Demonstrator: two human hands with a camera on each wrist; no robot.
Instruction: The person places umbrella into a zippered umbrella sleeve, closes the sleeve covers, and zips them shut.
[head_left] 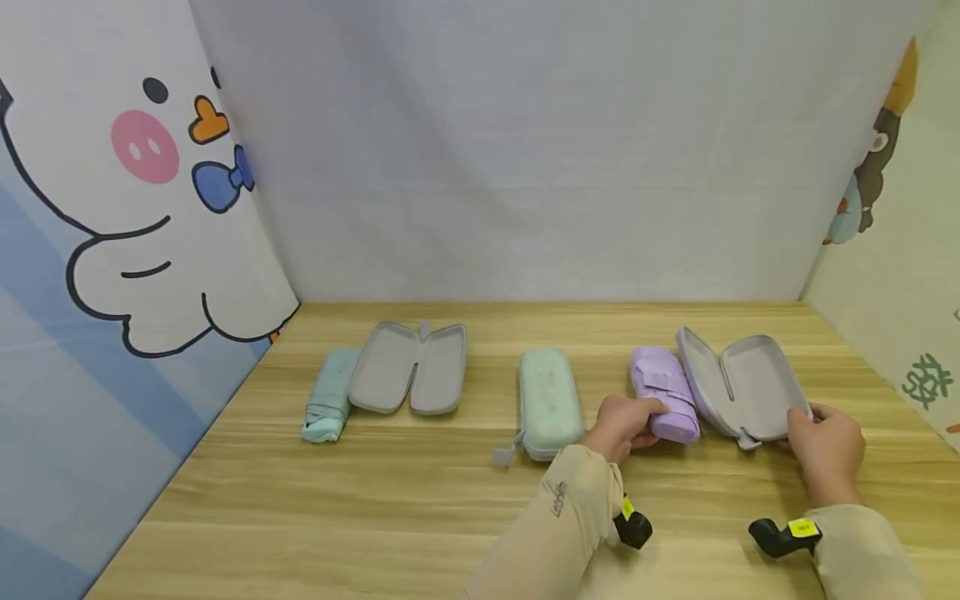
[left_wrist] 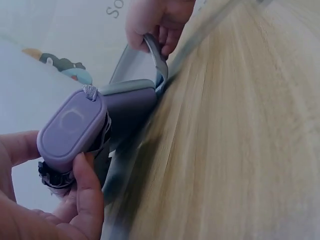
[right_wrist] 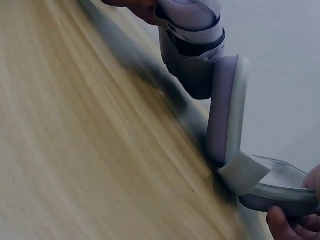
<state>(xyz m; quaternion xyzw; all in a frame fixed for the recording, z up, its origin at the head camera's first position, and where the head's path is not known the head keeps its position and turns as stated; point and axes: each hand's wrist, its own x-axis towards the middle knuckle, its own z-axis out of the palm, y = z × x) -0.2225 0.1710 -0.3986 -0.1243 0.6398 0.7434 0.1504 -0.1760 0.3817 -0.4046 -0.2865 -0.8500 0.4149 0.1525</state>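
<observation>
My left hand grips the near end of a purple folded compact umbrella, with fabric and a strap wrapped round it. In the left wrist view the umbrella's smooth oval end sits between thumb and fingers. Right beside it a hard-shell zip case lies spread, purple outside and grey inside. My right hand pinches the rim of this case's right half, thumb on the inner side. The case's left half stands tilted up against the umbrella. A grey pull tab shows at its hinge end.
A closed mint-green case with a grey tab lies left of my left hand. Farther left, a second spread grey-lined case touches a teal folded umbrella. A pale curtain bounds the back of the wooden table.
</observation>
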